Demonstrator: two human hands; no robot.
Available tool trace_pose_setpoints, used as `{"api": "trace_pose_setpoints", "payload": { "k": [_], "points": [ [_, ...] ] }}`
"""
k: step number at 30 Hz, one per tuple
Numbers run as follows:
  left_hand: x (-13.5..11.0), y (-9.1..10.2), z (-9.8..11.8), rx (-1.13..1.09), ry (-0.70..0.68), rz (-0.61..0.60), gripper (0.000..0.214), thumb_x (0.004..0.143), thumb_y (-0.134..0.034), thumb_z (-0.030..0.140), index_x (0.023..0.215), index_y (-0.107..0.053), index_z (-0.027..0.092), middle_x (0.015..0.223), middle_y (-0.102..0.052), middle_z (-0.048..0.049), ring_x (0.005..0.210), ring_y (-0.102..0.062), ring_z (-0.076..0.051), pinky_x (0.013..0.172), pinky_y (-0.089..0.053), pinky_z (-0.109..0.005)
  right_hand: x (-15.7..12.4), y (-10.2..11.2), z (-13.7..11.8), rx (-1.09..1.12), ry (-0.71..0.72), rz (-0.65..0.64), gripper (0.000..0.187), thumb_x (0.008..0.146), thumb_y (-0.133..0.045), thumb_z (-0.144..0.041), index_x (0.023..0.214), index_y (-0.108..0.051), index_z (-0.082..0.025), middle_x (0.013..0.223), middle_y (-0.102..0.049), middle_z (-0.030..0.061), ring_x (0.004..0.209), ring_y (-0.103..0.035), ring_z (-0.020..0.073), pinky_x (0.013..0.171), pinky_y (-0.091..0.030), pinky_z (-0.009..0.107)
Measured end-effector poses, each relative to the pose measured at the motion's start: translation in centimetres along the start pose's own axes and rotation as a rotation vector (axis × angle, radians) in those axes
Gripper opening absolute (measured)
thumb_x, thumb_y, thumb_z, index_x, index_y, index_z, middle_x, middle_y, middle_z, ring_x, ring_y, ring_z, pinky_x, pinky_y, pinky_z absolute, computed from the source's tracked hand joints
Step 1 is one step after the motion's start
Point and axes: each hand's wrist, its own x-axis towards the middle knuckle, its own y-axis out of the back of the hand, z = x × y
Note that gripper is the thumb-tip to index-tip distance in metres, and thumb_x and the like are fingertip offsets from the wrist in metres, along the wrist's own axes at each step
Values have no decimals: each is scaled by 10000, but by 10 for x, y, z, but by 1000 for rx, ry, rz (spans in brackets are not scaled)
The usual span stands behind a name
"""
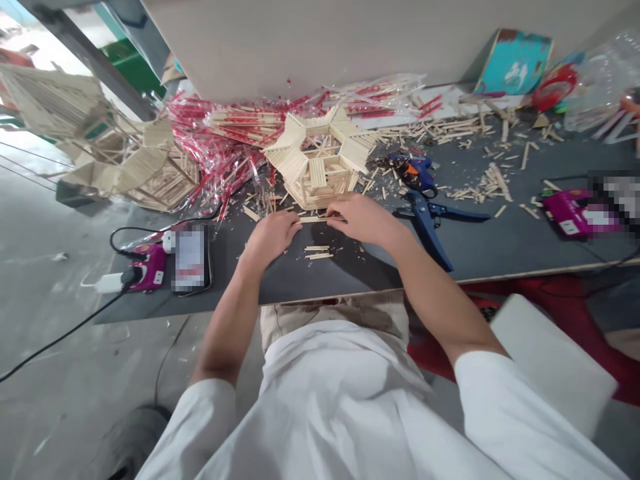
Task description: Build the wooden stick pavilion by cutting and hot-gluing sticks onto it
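A thin wooden stick (313,219) lies crosswise between my hands, in front of a star-shaped model built of sticks (316,193). My left hand (273,239) closes its fingers at the left end of the stick. At the other end, my right hand (356,217) bends its fingers down onto it, beside the model's base. My fingertips are partly hidden, and whether it is one stick or a few side by side I cannot tell. Nearer to me, several short cut sticks (318,253) lie on the dark tabletop (280,283).
Blue-handled cutters (430,227) and a blue glue gun (417,172) lie right of the model. Red-and-clear plastic packets (210,140) of sticks heap behind. Left are a phone (191,259), a purple power socket (150,267) and a larger stick model (150,170). Stick scraps (493,183) litter the right.
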Motion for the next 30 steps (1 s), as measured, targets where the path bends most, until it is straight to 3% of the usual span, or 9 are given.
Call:
{"api": "trace_pose_setpoints", "payload": {
  "k": [6,11,17,22,26,30],
  "points": [
    [-10,15,3,236,305,-20,268,1092,-506,371,1049,-720,215,1022,-789,-120,942,-751,-343,723,-469,-369,2,-18,19,4,-63,-12,86,1017,-695,-190,1036,-771,-155,1074,-741,131,1047,-677,292,910,-506,399],
    [-9,16,7,239,341,69,327,1113,-458,410,1146,-736,242,1028,-785,-112,965,-749,-324,747,-473,-356,-4,-21,20,58,-105,14,90,1012,-677,-153,1013,-766,-167,1082,-736,135,1074,-665,296,937,-501,404],
    [-1,4,5,-132,213,317,299,1112,-508,411,1034,-737,235,941,-814,-49,853,-732,-237,746,-463,-322,2,-34,28,74,-71,51,79,976,-693,-119,959,-743,-176,1027,-739,118,1006,-659,284,908,-521,407],
    [4,-2,1,-483,222,564,303,1094,-568,476,1027,-714,218,892,-819,-26,663,-672,-145,683,-493,-284,1,-45,35,47,-30,75,90,979,-649,-132,987,-719,-188,1028,-714,114,972,-628,271,903,-532,411],
    [9,1,-4,-780,216,721,466,1080,-510,668,1072,-664,229,877,-782,-37,599,-634,-107,537,-453,-237,-4,-40,31,58,4,71,129,1016,-573,-151,972,-687,-192,1043,-674,129,1030,-591,292,951,-507,445],
    [12,5,-10,-878,246,887,522,1059,-457,753,1101,-620,259,919,-756,-38,626,-633,-100,481,-427,-218,-9,-28,24,270,16,196,87,1032,-589,-253,993,-656,-214,1027,-657,101,978,-599,266,894,-510,411]
  ]
}}
